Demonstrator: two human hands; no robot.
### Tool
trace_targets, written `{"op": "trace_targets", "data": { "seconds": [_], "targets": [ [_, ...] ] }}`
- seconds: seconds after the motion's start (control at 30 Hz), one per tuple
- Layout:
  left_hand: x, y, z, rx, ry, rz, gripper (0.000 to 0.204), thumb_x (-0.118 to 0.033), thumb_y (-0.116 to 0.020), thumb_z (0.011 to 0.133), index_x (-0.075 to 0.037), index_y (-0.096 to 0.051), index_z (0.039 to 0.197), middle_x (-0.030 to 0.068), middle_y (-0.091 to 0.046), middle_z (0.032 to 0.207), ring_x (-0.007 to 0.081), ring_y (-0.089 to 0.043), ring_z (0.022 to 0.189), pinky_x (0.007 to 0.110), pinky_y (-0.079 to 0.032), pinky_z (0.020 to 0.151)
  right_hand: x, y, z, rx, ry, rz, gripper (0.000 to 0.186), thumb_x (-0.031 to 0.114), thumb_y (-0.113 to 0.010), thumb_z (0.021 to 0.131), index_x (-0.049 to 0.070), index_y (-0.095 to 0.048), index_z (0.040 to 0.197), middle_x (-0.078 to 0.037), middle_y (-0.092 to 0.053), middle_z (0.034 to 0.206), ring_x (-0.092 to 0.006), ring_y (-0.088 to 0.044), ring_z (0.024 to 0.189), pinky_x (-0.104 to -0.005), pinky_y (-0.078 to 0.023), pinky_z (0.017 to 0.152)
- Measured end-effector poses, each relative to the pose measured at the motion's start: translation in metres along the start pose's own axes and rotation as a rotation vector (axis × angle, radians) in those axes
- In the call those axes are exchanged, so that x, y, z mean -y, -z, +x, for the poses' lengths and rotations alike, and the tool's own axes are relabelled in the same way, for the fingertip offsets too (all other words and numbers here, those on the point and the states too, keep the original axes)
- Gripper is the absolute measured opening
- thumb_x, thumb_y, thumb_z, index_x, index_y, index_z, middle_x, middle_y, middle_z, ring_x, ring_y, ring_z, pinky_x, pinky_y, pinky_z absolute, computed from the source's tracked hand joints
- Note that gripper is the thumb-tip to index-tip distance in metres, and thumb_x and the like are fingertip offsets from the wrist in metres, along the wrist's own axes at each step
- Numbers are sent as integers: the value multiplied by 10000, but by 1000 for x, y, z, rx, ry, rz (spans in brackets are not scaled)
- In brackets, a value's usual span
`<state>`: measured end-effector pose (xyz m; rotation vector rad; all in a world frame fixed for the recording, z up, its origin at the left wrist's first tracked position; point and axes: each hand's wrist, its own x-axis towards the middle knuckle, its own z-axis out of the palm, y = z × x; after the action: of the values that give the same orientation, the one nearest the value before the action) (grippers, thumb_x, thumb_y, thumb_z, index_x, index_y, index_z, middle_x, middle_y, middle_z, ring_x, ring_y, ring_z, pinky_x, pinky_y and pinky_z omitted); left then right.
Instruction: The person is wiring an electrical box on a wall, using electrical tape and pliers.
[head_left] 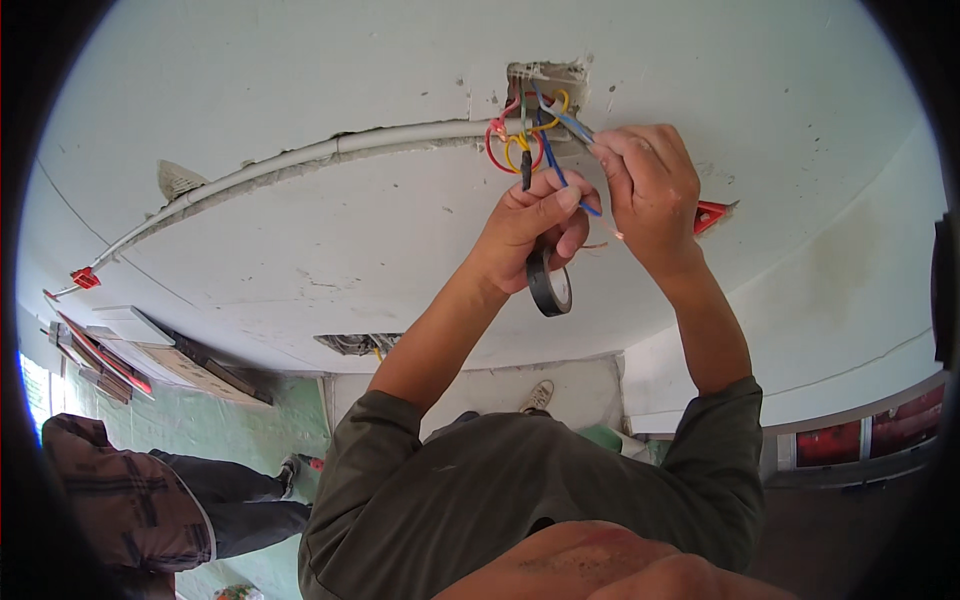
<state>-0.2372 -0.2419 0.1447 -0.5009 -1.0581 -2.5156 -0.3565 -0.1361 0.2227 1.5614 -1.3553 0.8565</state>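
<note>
A wall box (548, 75) holds red, yellow (562, 100), green and blue wires, one ending in black tape (526, 170). My left hand (530, 225) is closed, pinching a blue wire (553, 160), with a black tape roll (548, 290) hanging from its fingers. To its right, my right hand (648, 185) is closed on a lighter blue-grey strand (575, 128) near the box; whether a tool is also there I cannot tell. Bare copper shows below the fingers.
Grey conduit (330, 148) runs left from the box to a red fitting (85, 278). A red box (708, 215) sits right, another opening (355, 342) lower. Boards (180, 365) lean at left. A person (130, 495) in a checked top is at lower left.
</note>
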Motion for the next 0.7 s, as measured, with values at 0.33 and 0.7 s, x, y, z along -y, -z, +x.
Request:
{"op": "trace_targets", "data": {
  "seconds": [0.33,0.7],
  "targets": [
    [16,-16,16,-131,-189,-56,121,-223,-607,979,-104,-581,979,30,-653,901,85,-534,559,228,-415,465,-18,7,3,159,-334,441,91,17,-670,861,43,-707,941,-58,-680,883,-179,-647,797,-281,-514,697],
    [19,-29,22,-419,-373,0,113,-216,-589,990,-110,-551,985,36,-661,879,85,-540,563,230,-415,473,-18,10,-4,147,-328,559,100,9,-645,895,22,-718,961,-63,-699,919,-147,-653,828,-264,-521,727]
  ]
}}
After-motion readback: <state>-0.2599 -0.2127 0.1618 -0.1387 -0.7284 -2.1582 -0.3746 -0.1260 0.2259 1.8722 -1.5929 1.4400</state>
